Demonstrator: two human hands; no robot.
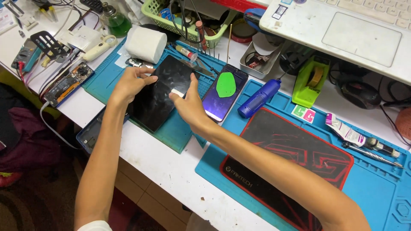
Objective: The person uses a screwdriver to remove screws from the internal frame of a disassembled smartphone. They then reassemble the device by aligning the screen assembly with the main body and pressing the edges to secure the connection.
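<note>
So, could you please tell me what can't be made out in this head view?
- The white piece on the black screen panel: too small to identify, partly covered by the right hand.
- The panel's left edge: hidden under the left hand.
- The green basket: its contents are tangled and its top is cut off by the frame's edge.

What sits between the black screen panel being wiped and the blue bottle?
In the head view, a dark smartphone carrying a green oval pad lies between the black screen panel and the blue bottle.

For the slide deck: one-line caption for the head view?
Left hand steadies black glass phone screen on blue mat; right hand wipes it with white pad.
</note>
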